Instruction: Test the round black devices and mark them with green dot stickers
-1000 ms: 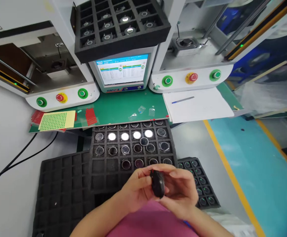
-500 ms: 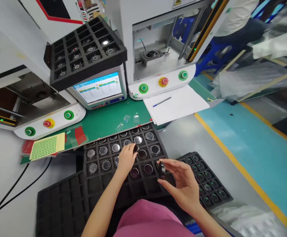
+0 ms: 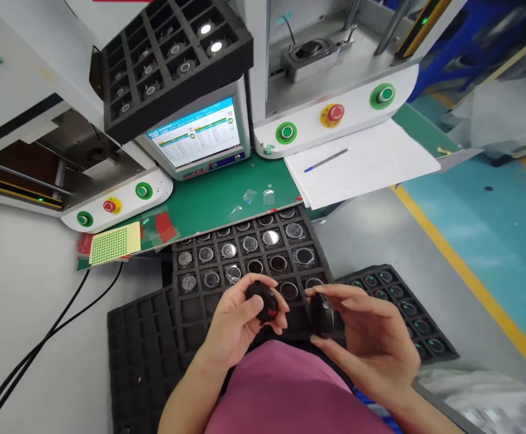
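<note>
My left hand [image 3: 238,319] holds a round black part [image 3: 263,299] with a small red mark, gripped between thumb and fingers. My right hand [image 3: 371,337] holds a second round black part [image 3: 321,313] on edge between its fingertips. Both hands hover over the near edge of a black foam tray [image 3: 310,232] whose cells hold several round glass-faced parts. The two held parts are a short gap apart, above my pink-clothed lap.
An empty black foam tray [image 3: 140,343] lies to the left, another with several parts [image 3: 444,352] to the right. Beyond are a green mat [image 3: 209,202], a screen [image 3: 197,135], two presses with green and red buttons, white paper with a pen [image 3: 326,160], and a raised foam tray [image 3: 172,54].
My left hand has lifted a round black part out of the tray and drawn back toward me. My right hand has stayed near, still holding its part. The view has shifted.
</note>
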`<state>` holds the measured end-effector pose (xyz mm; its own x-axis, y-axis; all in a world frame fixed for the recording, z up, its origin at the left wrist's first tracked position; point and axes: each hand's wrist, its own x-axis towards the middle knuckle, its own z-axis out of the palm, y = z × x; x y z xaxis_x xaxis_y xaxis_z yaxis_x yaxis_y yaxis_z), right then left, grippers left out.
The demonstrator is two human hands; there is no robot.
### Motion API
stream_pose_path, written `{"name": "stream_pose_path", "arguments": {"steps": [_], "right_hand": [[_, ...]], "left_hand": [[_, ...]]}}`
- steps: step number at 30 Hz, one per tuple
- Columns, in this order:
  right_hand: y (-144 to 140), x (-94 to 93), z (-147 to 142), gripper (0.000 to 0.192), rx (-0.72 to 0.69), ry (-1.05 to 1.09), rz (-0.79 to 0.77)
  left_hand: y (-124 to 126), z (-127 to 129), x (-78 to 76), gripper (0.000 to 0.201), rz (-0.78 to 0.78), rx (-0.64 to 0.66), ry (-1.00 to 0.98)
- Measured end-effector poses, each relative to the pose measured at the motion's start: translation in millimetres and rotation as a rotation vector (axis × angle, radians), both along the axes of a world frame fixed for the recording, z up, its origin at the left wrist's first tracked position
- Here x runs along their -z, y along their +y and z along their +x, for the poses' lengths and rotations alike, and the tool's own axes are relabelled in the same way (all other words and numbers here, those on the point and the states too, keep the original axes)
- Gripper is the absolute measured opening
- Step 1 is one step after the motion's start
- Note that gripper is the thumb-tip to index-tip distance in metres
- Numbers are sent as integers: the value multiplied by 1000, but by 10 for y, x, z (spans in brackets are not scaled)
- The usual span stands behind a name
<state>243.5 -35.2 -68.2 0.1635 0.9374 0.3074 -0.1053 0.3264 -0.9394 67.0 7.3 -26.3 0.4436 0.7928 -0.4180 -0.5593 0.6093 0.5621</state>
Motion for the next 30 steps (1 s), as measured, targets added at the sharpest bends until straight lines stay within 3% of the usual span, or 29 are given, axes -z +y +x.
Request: {"name": "stream_pose_path", "arguments": {"steps": [7,10,14,19,22,27,30], "right_hand": [[-22,-94,-69,51,-173,-122,100],[186,-9,-58,46,-135,-307,177],[988,269,-51,32,-217,-693,169],[2417,440,-341,21,-258,-895,233],[3009,499,-564,20,-280,-968,312],[3401,767,-766,21,-363,-1077,348],[3435,874,-801,22,-406,-1100,339]], "left_hand": [[-113,-22,-128,26,38,-89,32],[8,-148,-95,32,84,-172,253],[617,-542,236,35,243,-253,795],[1749,-990,709,35,529,-328,1108],[2186,-1128,900,28,753,-273,1267],[2339,-1228,1199,34,995,-40,1388],[2269,-1354,1227,36,1055,-3,1434]]}}
